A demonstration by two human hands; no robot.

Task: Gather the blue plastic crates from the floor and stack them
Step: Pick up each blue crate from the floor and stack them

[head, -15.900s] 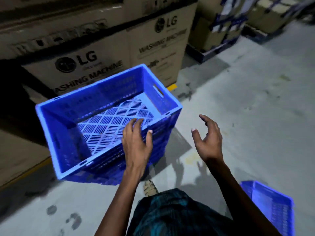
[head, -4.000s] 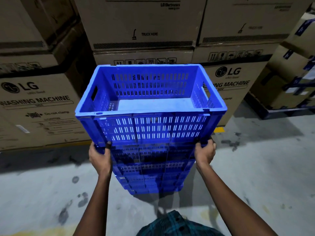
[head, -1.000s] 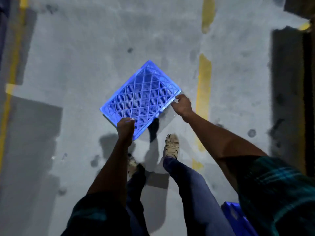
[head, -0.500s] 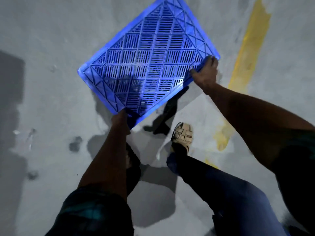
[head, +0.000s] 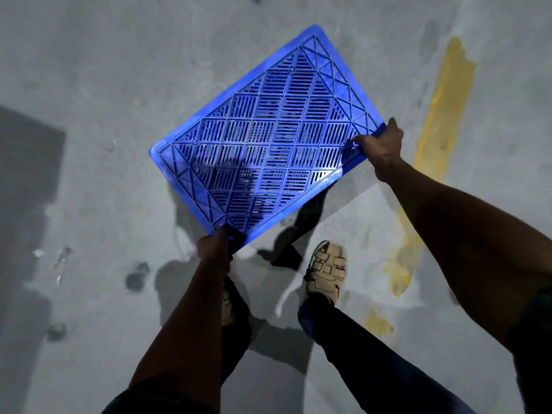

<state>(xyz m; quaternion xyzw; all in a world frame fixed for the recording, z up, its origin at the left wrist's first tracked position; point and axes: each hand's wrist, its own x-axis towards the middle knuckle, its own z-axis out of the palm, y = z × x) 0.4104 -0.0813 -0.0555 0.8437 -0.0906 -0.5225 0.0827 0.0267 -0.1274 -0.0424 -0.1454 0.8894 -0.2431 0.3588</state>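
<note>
A blue plastic crate [head: 268, 138] lies upside down over the grey concrete floor, its slotted, ribbed bottom facing me and turned diagonally. My left hand [head: 215, 245] grips its near corner at the bottom. My right hand [head: 380, 146] grips the right-hand corner, thumb over the edge. I cannot tell whether the crate touches the floor. Its walls and opening are hidden beneath the bottom panel.
My two feet stand just below the crate, a beige sandal [head: 325, 268] on the right one. A worn yellow floor line [head: 430, 156] runs up the right side. Dark shadows cover the floor at the left [head: 27, 162].
Since a second ago I have bent closer, so the crate looks larger. Both hands keep hold of the same corners, and the crate has shifted slightly lower and right in view.
</note>
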